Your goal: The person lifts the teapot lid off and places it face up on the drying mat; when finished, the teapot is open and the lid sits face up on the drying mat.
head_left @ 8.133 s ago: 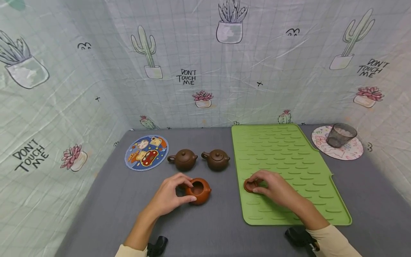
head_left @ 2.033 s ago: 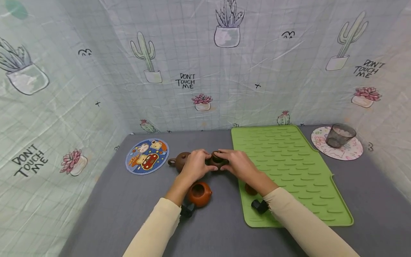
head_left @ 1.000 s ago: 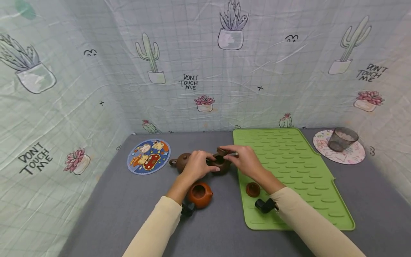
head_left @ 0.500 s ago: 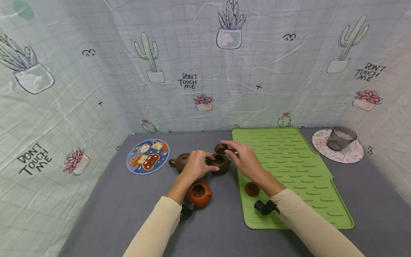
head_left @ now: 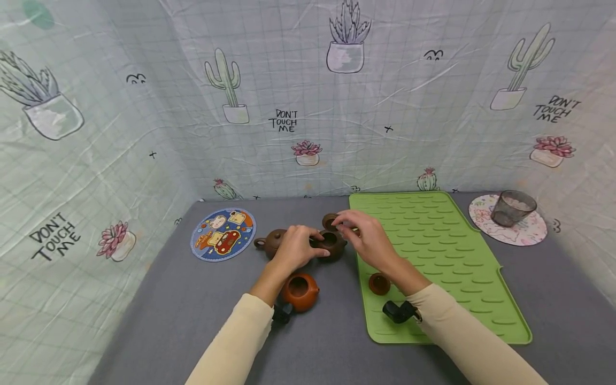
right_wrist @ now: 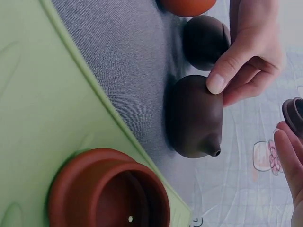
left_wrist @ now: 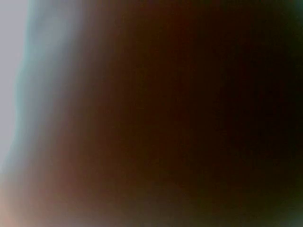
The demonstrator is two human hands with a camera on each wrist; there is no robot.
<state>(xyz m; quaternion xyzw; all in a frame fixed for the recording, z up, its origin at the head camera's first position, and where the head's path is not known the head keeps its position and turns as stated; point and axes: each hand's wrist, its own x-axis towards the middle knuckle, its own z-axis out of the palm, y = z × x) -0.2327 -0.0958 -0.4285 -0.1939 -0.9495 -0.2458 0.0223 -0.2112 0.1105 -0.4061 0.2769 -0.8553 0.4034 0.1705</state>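
My left hand [head_left: 294, 247] grips a dark brown teapot [head_left: 333, 254] at its handle side, thumb on the body in the right wrist view. Its round mouth is uncovered. Just above and behind that mouth, my right hand [head_left: 369, 238] pinches the matching brown lid [head_left: 329, 220], tilted with its underside showing. Partly hidden behind my left hand stands a second brown teapot [head_left: 273, 239] with its lid on. Nearer me, a reddish-orange teapot [head_left: 304, 305] stands uncovered. Its lid [head_left: 379, 285] lies upside down on the green mat [head_left: 433, 256]. The left wrist view is a dark blur.
A blue cartoon coaster [head_left: 223, 235] lies at the back left of the grey cloth [head_left: 332, 331]. At the back right, a smoky glass [head_left: 512, 211] stands on a pink floral coaster [head_left: 526, 235]. A patterned curtain [head_left: 269, 75] hangs behind and at both sides.
My left hand moved from the orange teapot to the brown one. My right hand let go of the orange lid on the mat, then lifted and tipped the brown lid off its teapot.
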